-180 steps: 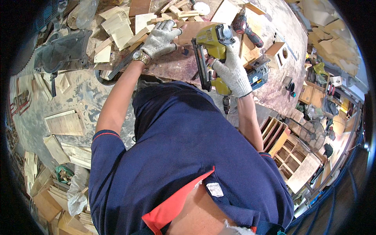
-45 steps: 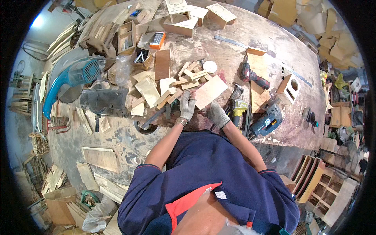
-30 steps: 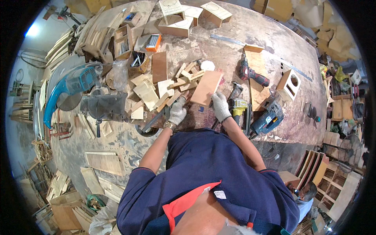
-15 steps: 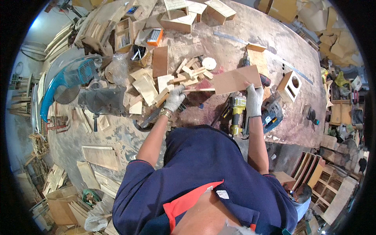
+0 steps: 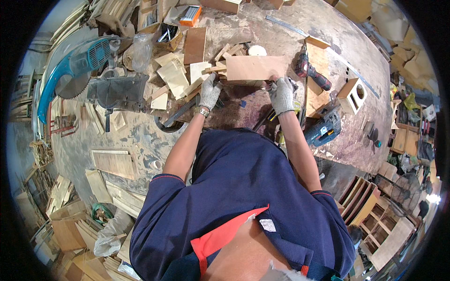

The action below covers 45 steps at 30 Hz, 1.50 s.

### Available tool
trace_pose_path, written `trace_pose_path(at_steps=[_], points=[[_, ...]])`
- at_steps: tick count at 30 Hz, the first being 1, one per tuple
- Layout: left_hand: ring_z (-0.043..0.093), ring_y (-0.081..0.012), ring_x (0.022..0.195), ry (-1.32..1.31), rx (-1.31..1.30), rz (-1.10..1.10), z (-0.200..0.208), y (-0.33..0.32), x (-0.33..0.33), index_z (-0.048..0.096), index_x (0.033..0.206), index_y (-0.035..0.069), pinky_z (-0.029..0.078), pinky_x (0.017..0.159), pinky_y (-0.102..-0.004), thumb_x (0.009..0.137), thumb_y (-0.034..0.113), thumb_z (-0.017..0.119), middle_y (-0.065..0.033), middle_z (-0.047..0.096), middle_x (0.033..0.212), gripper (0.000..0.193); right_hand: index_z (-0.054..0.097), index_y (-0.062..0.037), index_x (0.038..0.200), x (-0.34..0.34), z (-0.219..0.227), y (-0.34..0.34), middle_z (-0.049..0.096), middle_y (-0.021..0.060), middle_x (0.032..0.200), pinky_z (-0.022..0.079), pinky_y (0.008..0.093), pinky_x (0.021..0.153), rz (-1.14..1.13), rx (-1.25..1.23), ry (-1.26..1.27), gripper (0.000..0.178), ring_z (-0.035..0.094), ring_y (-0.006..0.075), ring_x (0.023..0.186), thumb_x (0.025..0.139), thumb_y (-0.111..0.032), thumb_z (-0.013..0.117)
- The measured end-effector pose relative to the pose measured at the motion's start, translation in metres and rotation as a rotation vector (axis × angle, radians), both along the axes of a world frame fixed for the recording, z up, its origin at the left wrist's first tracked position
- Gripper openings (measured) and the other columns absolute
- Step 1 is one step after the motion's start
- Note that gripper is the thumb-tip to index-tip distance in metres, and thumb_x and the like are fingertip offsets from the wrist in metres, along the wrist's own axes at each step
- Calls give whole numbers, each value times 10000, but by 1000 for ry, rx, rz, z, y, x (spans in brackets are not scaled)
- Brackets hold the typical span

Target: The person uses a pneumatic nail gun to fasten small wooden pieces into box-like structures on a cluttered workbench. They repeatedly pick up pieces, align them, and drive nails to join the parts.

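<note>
A thin brown wooden panel (image 5: 257,68) is held level over the workbench. My right hand (image 5: 283,96), in a pale knitted glove, pinches its lower right edge. At the panel's left end is my left hand (image 5: 210,92), also gloved, its fingers closed around a narrow wooden strip that runs under the panel's near edge and is mostly hidden. Behind the left hand lies a pile of pale wood offcuts (image 5: 174,77). A red and black cordless drill (image 5: 311,70) rests right of the panel. A yellow-green power tool (image 5: 296,105) is partly hidden by my right hand.
A blue mitre saw (image 5: 77,63) stands at the left. A jigsaw (image 5: 324,129) and a wooden box with round holes (image 5: 352,95) sit on the right. A long metal ruler (image 5: 354,71) lies farther back. An orange box (image 5: 190,16) is at the far side.
The panel has moved left and turned level, closer to my left hand. My right hand has shifted left, from the panel's right end to its near edge. The view has tilted nearer my body.
</note>
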State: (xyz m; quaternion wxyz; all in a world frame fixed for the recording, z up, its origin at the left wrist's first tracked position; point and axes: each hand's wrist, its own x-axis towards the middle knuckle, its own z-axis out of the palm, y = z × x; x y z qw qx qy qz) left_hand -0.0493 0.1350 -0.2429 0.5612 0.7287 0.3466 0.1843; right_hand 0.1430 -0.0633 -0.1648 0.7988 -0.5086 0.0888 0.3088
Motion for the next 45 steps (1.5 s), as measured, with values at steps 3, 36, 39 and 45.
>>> trace_pose_path(at_steps=[3, 36, 39, 45], points=[[657, -313, 1308, 23, -12, -5, 0, 0, -2, 591, 1429, -131, 481, 1141, -392, 943, 115, 696, -250, 707, 1380, 555, 574, -76, 1249, -7, -11, 15, 654, 74, 1109, 683, 470, 817, 26, 7, 37, 202, 681, 220, 956, 1053, -25, 571], [568, -147, 629, -114, 499, -84, 11, 10, -2, 764, 1381, 133, 531, 655, -347, 858, 26, 853, -130, 626, 738, 541, 679, -3, 1309, 13, -50, -9, 725, 64, 1101, 623, 303, 695, 349, -287, -214, 340, 710, 170, 868, 1079, -254, 667], [540, -139, 619, -162, 480, -62, 10, 12, -1, 774, 1360, 118, 518, 640, -343, 856, 50, 868, -99, 596, 706, 516, 666, -7, 1288, 13, -55, -10, 715, 80, 1117, 646, 325, 724, 332, -247, -170, 315, 708, 185, 880, 1082, -245, 663], [591, -171, 694, -10, 531, -64, 23, 9, 0, 769, 1335, 63, 530, 676, -358, 881, 160, 894, -106, 671, 795, 481, 663, -17, 1304, 12, -64, -8, 716, 82, 1137, 647, 323, 748, 298, -213, -178, 325, 715, 185, 887, 1086, -258, 664]])
